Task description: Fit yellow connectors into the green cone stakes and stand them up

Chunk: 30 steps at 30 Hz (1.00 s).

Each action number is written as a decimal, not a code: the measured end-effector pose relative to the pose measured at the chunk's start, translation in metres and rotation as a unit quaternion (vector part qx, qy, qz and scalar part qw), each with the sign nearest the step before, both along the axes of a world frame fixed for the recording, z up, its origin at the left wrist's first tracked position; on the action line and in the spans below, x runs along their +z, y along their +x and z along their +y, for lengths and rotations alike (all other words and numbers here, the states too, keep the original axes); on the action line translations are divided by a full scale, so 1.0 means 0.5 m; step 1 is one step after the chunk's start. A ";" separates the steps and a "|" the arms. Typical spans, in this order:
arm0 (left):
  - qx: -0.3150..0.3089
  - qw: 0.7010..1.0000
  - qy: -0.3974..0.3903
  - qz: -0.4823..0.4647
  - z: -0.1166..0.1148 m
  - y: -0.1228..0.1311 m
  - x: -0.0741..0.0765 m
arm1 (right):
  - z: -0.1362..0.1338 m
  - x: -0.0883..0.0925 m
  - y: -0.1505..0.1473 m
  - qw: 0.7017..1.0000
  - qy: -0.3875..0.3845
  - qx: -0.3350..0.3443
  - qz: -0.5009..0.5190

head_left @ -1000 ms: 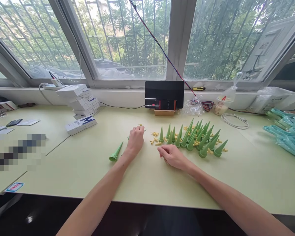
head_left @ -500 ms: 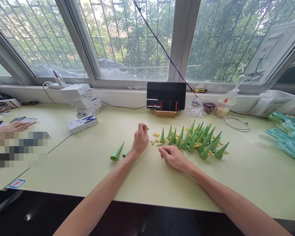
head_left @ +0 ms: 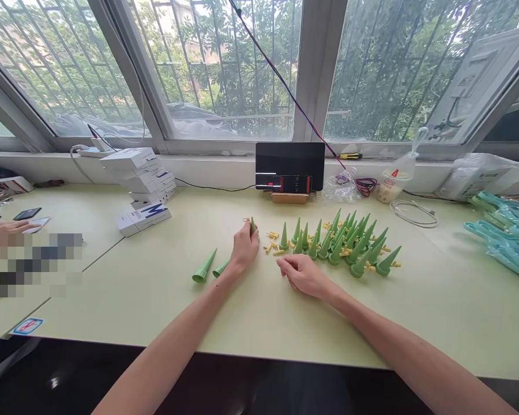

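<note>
1. Grip of L hand is closed round a green cone, tip up, mostly hidden by the fingers; hand is held over tabletop, L of the main group.
2. R hand is at near side of the group, fingers curled in, thumb against index; can't tell if anything's inside that grip.
3. Small yellow piece shows just past L fingertips; can't tell if hand touches it.
4. Two more cones are L of L wrist: outer cone lies w/ wide end toward the person, inner cone is partly behind the forearm.
5. Group of green cones stands beyond and R of R hand, approx. in rows, bases down, some leaning R.
6. Loose yellow pieces lie at the group's L edge; others are btwn and beside the cones.
7. At back, ctr: black screen w/ phone in front, on cardboard stand.
8. Back L: stack of white boxes, one box w/ "M" nearer.
9. Far R: teal items in clear plastic.
10. Far L: co-worker's hand on a white card.
</note>
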<state>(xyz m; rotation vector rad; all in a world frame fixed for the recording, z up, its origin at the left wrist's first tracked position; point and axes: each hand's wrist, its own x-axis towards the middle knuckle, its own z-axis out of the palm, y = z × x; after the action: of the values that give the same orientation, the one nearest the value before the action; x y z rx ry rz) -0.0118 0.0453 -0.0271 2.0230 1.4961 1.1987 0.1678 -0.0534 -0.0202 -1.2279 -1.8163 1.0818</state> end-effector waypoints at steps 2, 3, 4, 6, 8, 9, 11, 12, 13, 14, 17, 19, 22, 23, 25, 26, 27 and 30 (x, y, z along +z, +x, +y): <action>0.001 0.999 -0.001 -0.034 0.001 0.001 0.001 | 0.000 0.000 0.000 1.000 0.002 0.000 0.001; 0.001 0.998 0.001 -0.057 0.000 0.002 0.002 | 0.000 0.000 0.000 1.000 0.002 0.000 0.002; -0.002 0.996 0.001 -0.084 -0.001 0.004 0.005 | 0.000 0.000 0.000 1.000 0.003 0.000 0.002; -0.020 0.988 -0.011 -0.150 -0.005 0.008 0.014 | 0.000 0.000 0.000 1.000 0.002 -0.001 0.002; -0.048 0.970 -0.048 -0.232 -0.012 0.013 0.025 | 0.000 0.001 0.000 1.000 0.000 -0.003 0.002; -0.058 0.958 -0.073 -0.271 -0.016 0.015 0.031 | 0.000 0.002 0.000 1.000 -0.001 -0.004 0.003; -0.075 0.934 -0.122 -0.328 -0.022 0.017 0.040 | 0.000 0.003 0.000 1.000 -0.002 -0.009 0.005; -0.084 0.924 -0.140 -0.346 -0.025 0.018 0.044 | 0.000 0.004 -0.001 1.000 -0.002 -0.013 0.006; -0.093 0.916 -0.155 -0.357 -0.028 0.018 0.047 | 0.000 0.005 -0.001 1.000 -0.001 -0.017 0.009; -0.103 0.911 -0.165 -0.364 -0.030 0.018 0.048 | -0.001 0.006 -0.001 1.000 0.000 -0.021 0.012; -0.127 0.902 -0.180 -0.372 -0.033 0.019 0.051 | -0.001 0.007 -0.001 1.000 0.003 -0.025 0.017; -0.138 0.898 -0.188 -0.372 -0.035 0.018 0.051 | -0.002 0.008 -0.001 1.000 0.002 -0.024 0.014; -0.168 0.888 -0.208 -0.375 -0.035 0.017 0.052 | -0.003 0.009 -0.001 1.000 -0.001 -0.022 0.012; -0.183 0.882 -0.214 -0.378 -0.035 0.017 0.052 | -0.003 0.009 -0.001 1.000 -0.002 -0.021 0.012; -0.208 0.871 -0.223 -0.386 -0.035 0.017 0.051 | -0.003 0.009 -0.001 1.000 -0.001 -0.021 0.013; -0.216 0.868 -0.225 -0.387 -0.034 0.017 0.050 | -0.003 0.009 -0.001 1.000 -0.001 -0.020 0.013; -0.220 0.867 -0.226 -0.387 -0.034 0.017 0.049 | -0.002 0.008 -0.001 1.000 0.000 -0.020 0.013; -0.213 0.869 -0.225 -0.386 -0.033 0.016 0.047 | -0.001 0.006 -0.001 1.000 0.003 -0.017 0.012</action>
<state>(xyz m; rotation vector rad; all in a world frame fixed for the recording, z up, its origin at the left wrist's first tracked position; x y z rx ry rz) -0.0036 0.0288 -0.0037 1.2263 0.7715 1.1261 0.1673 -0.0540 -0.0173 -1.2340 -1.7733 1.0675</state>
